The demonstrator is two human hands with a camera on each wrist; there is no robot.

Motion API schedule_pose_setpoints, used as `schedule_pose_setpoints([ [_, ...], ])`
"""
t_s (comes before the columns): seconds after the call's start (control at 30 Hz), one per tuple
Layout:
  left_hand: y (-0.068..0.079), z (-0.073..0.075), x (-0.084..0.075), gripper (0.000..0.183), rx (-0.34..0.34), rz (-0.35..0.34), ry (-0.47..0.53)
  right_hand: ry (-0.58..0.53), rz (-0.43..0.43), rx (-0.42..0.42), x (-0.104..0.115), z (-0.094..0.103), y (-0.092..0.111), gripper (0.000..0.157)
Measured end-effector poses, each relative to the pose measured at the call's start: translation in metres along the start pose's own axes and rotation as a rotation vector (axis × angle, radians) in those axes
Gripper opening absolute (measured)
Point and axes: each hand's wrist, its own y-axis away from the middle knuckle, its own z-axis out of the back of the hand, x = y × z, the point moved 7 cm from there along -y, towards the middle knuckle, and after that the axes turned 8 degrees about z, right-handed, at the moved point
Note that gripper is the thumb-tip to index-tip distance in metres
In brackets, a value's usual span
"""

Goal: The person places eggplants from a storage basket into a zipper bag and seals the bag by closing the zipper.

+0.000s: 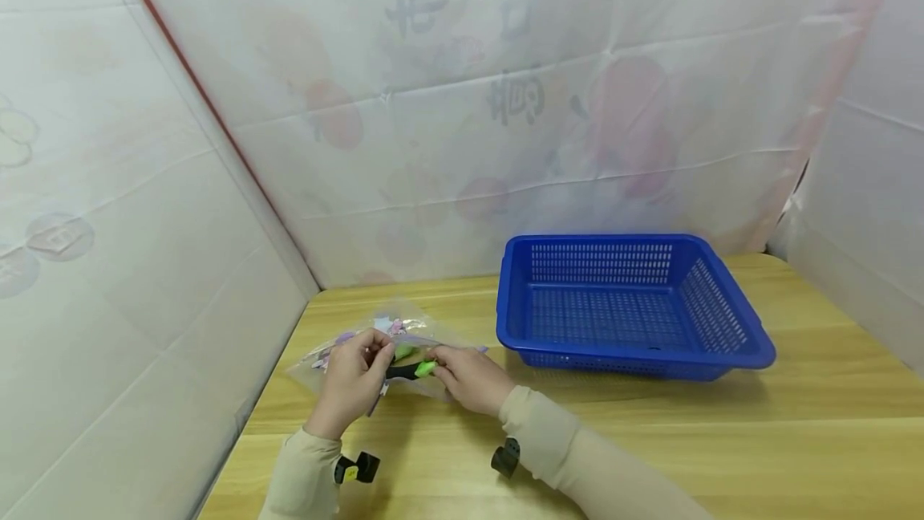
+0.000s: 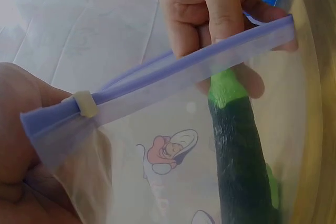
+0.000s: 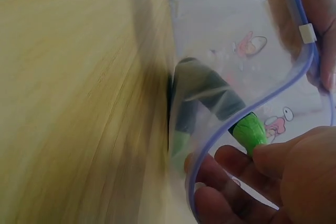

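A clear zip bag (image 2: 131,150) with a purple rim and cartoon prints lies toward the left of the table. My left hand (image 1: 352,375) pinches its rim beside the pale slider (image 2: 85,104). At the bag's parted mouth, my right hand (image 1: 472,379) pinches the bright green end of a long, dark green vegetable-shaped piece (image 2: 236,150). Most of that piece shows through the plastic, inside the bag. In the right wrist view, a second dark shape with a green end (image 3: 181,142) shows through the bag, close to the tabletop.
A blue perforated plastic basket (image 1: 635,355) stands right of the bag on the wood-grain table (image 1: 469,464). White printed sheeting (image 1: 462,143) rises behind the table and on both sides. Small dark cameras are strapped at both wrists.
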Motion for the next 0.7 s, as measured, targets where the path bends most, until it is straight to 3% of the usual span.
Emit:
schedule_pose_setpoints([
  [0.27,0.001,0.0,-0.005,0.015,-0.015,-0.046,0.016,0.09,0.02,-0.013,0.008,-0.003,-0.004,0.022],
  [0.7,0.002,-0.002,-0.006,0.014,0.032,-0.034,0.047,0.164,0.043,-0.044,0.012,-0.009,-0.009,0.012],
])
